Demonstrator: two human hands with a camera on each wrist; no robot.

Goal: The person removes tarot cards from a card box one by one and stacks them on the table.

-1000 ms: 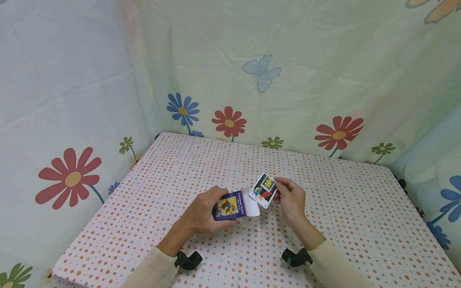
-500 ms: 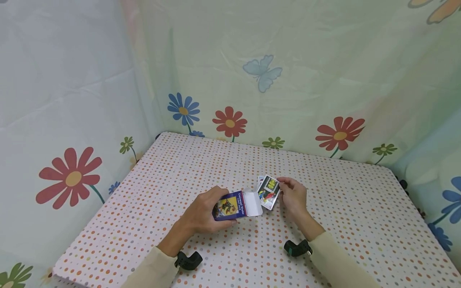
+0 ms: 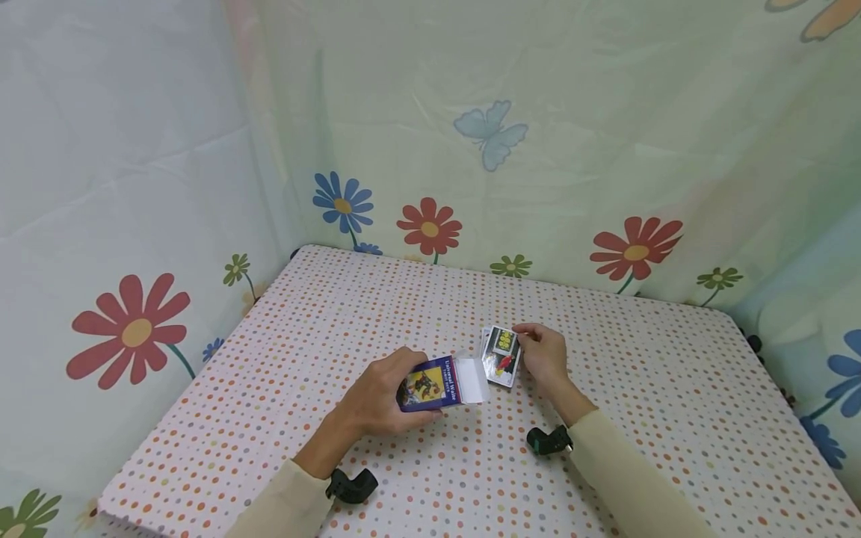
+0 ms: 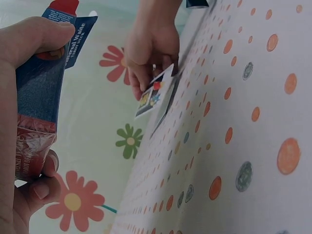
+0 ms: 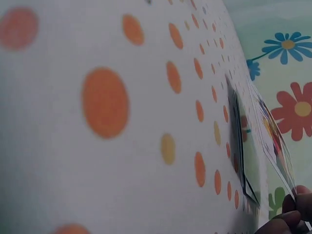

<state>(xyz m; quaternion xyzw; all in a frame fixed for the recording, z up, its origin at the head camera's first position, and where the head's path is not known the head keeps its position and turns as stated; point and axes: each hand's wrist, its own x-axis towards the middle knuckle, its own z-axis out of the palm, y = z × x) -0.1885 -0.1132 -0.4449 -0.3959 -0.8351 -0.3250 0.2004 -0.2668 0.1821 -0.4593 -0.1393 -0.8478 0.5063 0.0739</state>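
My left hand [image 3: 380, 400] grips a blue tarot card box [image 3: 427, 385] from its left end, a little above the table. The white flap [image 3: 473, 381] of the box stands open toward the right. Between thumb and fingers, my right hand [image 3: 546, 359] pinches a tarot card [image 3: 501, 355] with a yellow and red picture by its upper right corner. Just beneath that card, a small pile of cards [image 5: 238, 141] lies on the tablecloth; the right wrist view shows a gap between the two. From above, the held card hides most of the pile.
A white tablecloth with coloured dots [image 3: 639, 403] covers the table. Flowered curtains [image 3: 551, 149] hang behind it and at both sides. A black wrist camera [image 3: 353, 487] sits on the left wrist, another black camera [image 3: 548, 441] on the right one.
My right hand has drawn the card right, away from the box flap, uncovering the flap, then shifted slightly up and left over the pile. The left hand and box stay nearly still.
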